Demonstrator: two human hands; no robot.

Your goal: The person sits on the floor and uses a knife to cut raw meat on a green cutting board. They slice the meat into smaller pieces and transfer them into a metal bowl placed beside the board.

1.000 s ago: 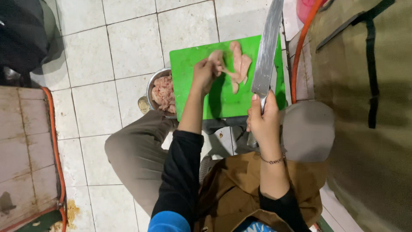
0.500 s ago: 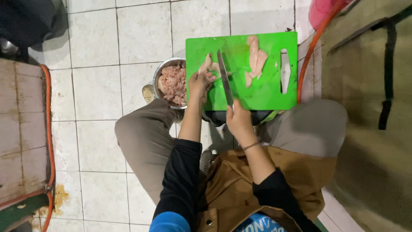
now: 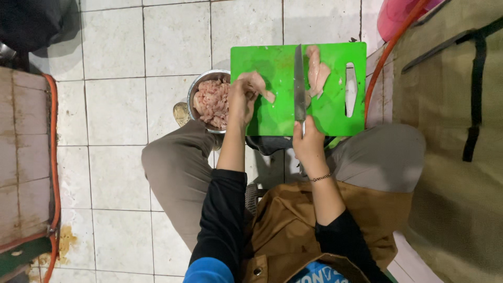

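A green cutting board (image 3: 277, 118) lies on the tiled floor in front of my knees. My left hand (image 3: 241, 99) is at the board's left edge, holding a strip of raw chicken (image 3: 258, 84) between the board and a metal bowl (image 3: 201, 84) full of cut raw chicken (image 3: 212, 102). My right hand (image 3: 308, 140) grips the handle of a long knife (image 3: 299, 84), whose blade lies flat across the middle of the board, tip pointing away. More raw chicken pieces (image 3: 317, 71) lie on the board just right of the blade.
An orange hose (image 3: 390, 50) curves along the right of the board beside an olive tarp or bag (image 3: 461, 131). A pink basin (image 3: 393, 15) sits at the top right. A worn, orange-edged mat (image 3: 26, 157) lies at the left.
The knife has come down from being raised and now lies over the board. My left hand has carried a chicken strip leftward toward the bowl.
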